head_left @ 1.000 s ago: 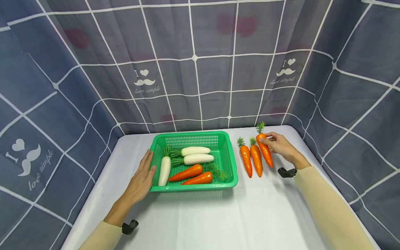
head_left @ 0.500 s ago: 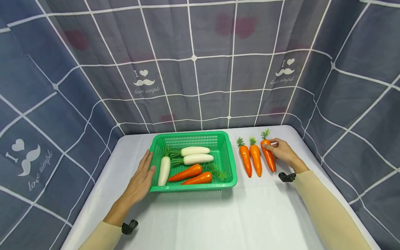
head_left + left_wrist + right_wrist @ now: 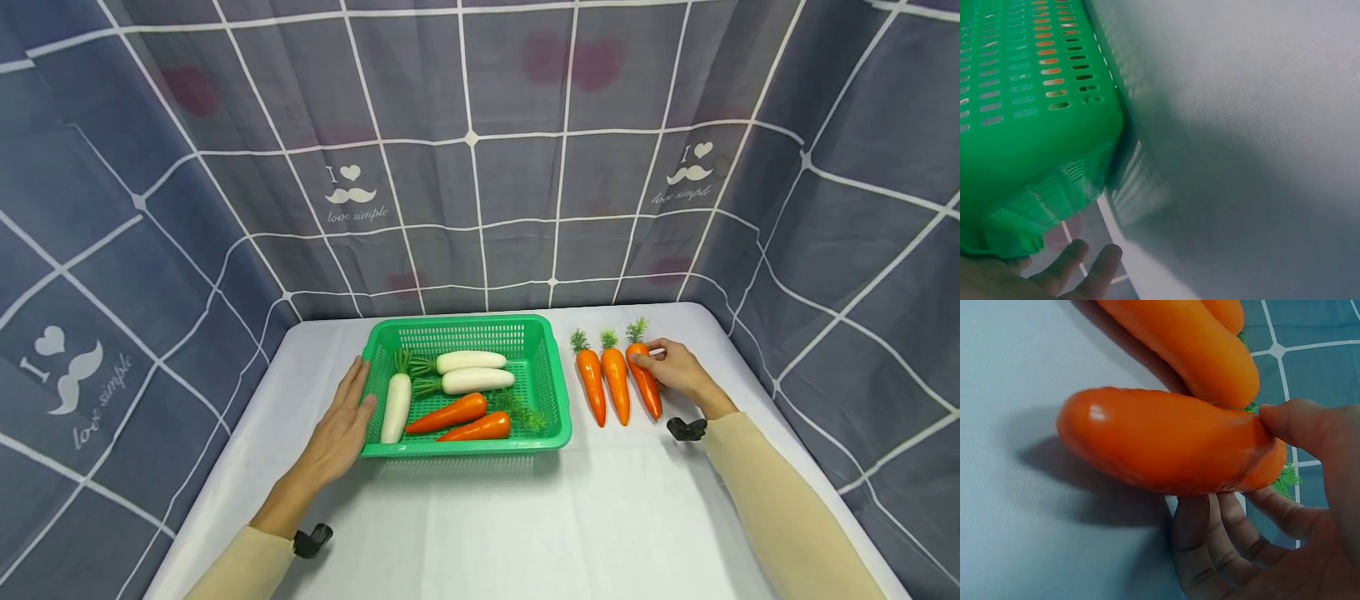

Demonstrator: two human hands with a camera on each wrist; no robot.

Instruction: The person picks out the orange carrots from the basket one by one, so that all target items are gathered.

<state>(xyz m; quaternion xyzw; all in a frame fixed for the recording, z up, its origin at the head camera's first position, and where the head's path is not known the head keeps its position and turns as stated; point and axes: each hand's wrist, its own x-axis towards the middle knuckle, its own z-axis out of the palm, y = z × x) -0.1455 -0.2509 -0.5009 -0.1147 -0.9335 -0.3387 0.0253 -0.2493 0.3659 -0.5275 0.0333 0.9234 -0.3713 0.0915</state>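
My right hand pinches the rightmost carrot near its leafy top, thumb on one side and fingers on the other. In the right wrist view that carrot lies close over the white cloth, its tip toward the left. Two more carrots lie beside it in a row, tops pointing away. With straight fingers, my left hand rests against the left side of the green basket. Inside the basket are white radishes and two carrots, whose greens are partly seen.
A white cloth covers the table. Grey-blue checked curtains with white lines rise behind the table and along both sides. The basket stands left of the carrot row, a narrow gap between them.
The right hand has brought its carrot down and slightly right, so it now lines up beside the other two. The left hand and basket stay where they were.
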